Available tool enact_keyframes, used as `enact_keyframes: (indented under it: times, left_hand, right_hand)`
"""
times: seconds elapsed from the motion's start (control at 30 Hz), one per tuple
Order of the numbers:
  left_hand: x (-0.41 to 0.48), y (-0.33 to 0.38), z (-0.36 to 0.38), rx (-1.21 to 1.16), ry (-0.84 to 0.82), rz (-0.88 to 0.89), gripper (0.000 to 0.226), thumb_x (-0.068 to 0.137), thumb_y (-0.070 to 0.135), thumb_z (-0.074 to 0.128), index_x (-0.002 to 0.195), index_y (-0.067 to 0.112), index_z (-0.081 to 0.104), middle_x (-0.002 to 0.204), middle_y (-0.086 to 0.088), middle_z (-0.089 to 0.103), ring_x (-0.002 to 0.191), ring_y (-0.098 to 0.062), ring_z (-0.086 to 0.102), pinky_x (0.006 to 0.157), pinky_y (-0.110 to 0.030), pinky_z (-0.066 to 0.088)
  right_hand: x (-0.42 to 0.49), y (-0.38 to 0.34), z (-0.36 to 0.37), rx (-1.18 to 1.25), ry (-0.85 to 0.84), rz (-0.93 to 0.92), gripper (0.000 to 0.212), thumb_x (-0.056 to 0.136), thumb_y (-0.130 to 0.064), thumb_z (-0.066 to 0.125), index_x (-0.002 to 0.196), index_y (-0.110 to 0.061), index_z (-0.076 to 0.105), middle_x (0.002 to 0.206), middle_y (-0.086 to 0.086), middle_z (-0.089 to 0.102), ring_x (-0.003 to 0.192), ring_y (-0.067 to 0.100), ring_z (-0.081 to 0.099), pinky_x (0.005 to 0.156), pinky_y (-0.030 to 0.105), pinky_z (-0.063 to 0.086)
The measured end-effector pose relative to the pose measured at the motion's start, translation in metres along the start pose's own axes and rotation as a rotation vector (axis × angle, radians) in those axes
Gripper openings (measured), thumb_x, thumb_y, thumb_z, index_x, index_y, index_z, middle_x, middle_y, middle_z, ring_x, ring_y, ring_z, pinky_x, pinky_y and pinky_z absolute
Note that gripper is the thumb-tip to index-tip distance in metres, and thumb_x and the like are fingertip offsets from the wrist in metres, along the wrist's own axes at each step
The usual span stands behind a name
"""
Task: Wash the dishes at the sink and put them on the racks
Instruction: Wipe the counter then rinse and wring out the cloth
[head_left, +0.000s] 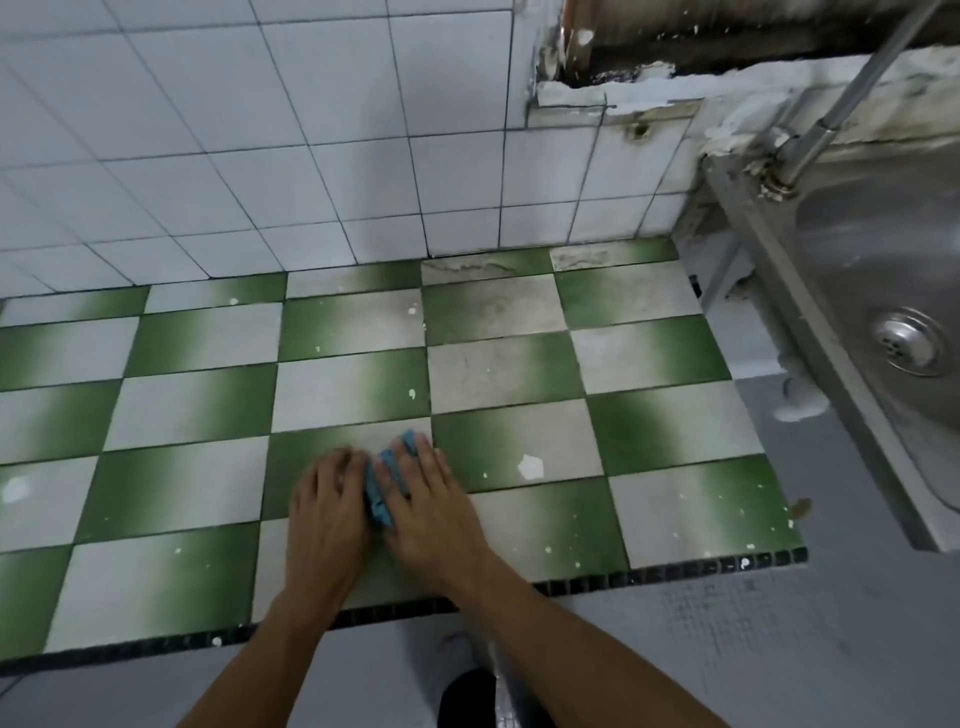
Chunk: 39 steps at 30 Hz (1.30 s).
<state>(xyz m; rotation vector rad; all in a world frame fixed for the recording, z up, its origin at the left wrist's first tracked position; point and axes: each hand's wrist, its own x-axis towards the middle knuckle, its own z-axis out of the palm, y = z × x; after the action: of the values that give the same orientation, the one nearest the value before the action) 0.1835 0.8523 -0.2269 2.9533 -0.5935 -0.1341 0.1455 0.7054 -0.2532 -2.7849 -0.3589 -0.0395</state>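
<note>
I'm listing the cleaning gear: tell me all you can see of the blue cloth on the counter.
The blue cloth looks soft and bunched, lying on the green-and-white tiled counter near its front edge. It is mostly hidden: the right hand presses on it with straight fingers, and the left hand lies against its left side. Only a strip and one corner show.

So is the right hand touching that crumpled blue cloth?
Touching. The head view shows the right hand pressing flat on the blue cloth, fingers over it.

A worn home kitchen: a green-and-white checkered tiled counter (498, 364), white tiled wall (260, 130), and stainless steel sink (857, 249) at right.
</note>
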Motion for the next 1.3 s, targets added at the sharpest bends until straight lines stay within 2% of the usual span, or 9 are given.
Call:
enact_keyframes:
  times: [0.23, 0.37, 0.67, 0.73, 0.83, 0.93, 1.07, 1.2, 1.3]
  left_hand:
    - [0.008, 0.067, 0.008, -0.064, 0.01, 0.103, 0.049, 0.089, 0.01, 0.035, 0.129, -0.005, 0.059, 0.133, -0.029, 0.055, 0.122, -0.048, 0.052, 0.1, -0.059, 0.047]
    - [0.005, 0.101, 0.011, -0.074, -0.003, 0.124, 0.049, 0.086, 0.008, 0.037, 0.126, -0.005, 0.062, 0.131, -0.028, 0.056, 0.121, -0.048, 0.053, 0.098, -0.059, 0.047]
    - [0.001, 0.143, 0.012, -0.076, -0.035, 0.075, 0.052, 0.083, 0.012, 0.034, 0.123, -0.004, 0.063, 0.129, -0.027, 0.057, 0.121, -0.047, 0.053, 0.099, -0.059, 0.047]
    - [0.002, 0.144, 0.007, -0.096, 0.006, 0.066, 0.051, 0.081, 0.012, 0.035, 0.121, -0.004, 0.063, 0.127, -0.026, 0.057, 0.119, -0.047, 0.053, 0.098, -0.058, 0.047]
    - [0.004, 0.139, -0.002, -0.125, 0.062, 0.048, 0.049, 0.082, 0.01, 0.035, 0.12, -0.005, 0.062, 0.125, -0.027, 0.057, 0.116, -0.047, 0.054, 0.097, -0.058, 0.048]
    - [0.008, 0.127, -0.003, -0.163, 0.109, -0.007, 0.047, 0.084, 0.012, 0.036, 0.12, -0.003, 0.063, 0.124, -0.027, 0.058, 0.115, -0.045, 0.053, 0.094, -0.057, 0.049]
    - [0.014, 0.104, 0.002, -0.194, 0.21, -0.084, 0.031, 0.084, -0.003, 0.058, 0.114, -0.005, 0.066, 0.119, -0.027, 0.062, 0.109, -0.047, 0.057, 0.09, -0.056, 0.05]
    - [0.022, 0.06, -0.001, -0.194, 0.291, -0.161, 0.03, 0.086, 0.0, 0.058, 0.114, -0.007, 0.065, 0.115, -0.029, 0.063, 0.104, -0.046, 0.057, 0.088, -0.057, 0.049]
    - [0.029, 0.043, -0.001, -0.162, 0.249, -0.146, 0.028, 0.086, 0.001, 0.069, 0.113, -0.007, 0.065, 0.114, -0.029, 0.064, 0.101, -0.047, 0.059, 0.083, -0.058, 0.052]
  right_hand:
    - [-0.046, 0.101, -0.046, -0.066, 0.033, 0.212, 0.069, 0.094, -0.046, 0.039, 0.149, -0.005, 0.045, 0.156, 0.023, 0.039, 0.147, 0.043, 0.031, 0.119, 0.055, 0.029]
    - [-0.075, 0.154, -0.066, -0.111, 0.034, 0.326, 0.069, 0.096, -0.048, 0.034, 0.153, -0.009, 0.04, 0.159, 0.02, 0.035, 0.148, 0.043, 0.029, 0.123, 0.051, 0.016]
    - [-0.157, 0.234, -0.092, -0.083, 0.161, 0.742, 0.075, 0.096, -0.049, 0.026, 0.154, -0.003, 0.035, 0.159, 0.027, 0.029, 0.146, 0.049, 0.026, 0.119, 0.06, 0.026]
    - [-0.164, 0.233, -0.09, -0.092, 0.222, 0.783, 0.067, 0.099, -0.039, 0.038, 0.152, 0.003, 0.036, 0.156, 0.031, 0.032, 0.144, 0.051, 0.031, 0.114, 0.063, 0.034]
    - [-0.154, 0.208, -0.09, -0.044, 0.341, 0.704, 0.07, 0.094, -0.017, 0.066, 0.152, 0.006, 0.032, 0.157, 0.028, 0.033, 0.145, 0.045, 0.032, 0.112, 0.059, 0.039]
    - [-0.123, 0.144, -0.078, 0.142, 0.311, 0.425, 0.063, 0.097, -0.027, 0.05, 0.152, -0.001, 0.035, 0.155, 0.024, 0.04, 0.142, 0.038, 0.04, 0.112, 0.053, 0.041]
    - [-0.074, 0.06, -0.033, 0.071, 0.06, -0.061, 0.06, 0.101, -0.039, 0.039, 0.151, -0.006, 0.039, 0.155, 0.021, 0.041, 0.146, 0.039, 0.035, 0.116, 0.051, 0.036]
    - [-0.017, 0.044, -0.026, 0.097, -0.03, -0.036, 0.066, 0.1, -0.039, 0.044, 0.158, -0.013, 0.024, 0.166, 0.022, 0.015, 0.154, 0.04, 0.004, 0.125, 0.049, 0.0]
    - [0.024, 0.062, -0.033, 0.06, -0.049, -0.001, 0.066, 0.103, -0.044, 0.041, 0.159, -0.015, 0.021, 0.166, 0.022, 0.009, 0.154, 0.039, -0.003, 0.124, 0.046, -0.009]
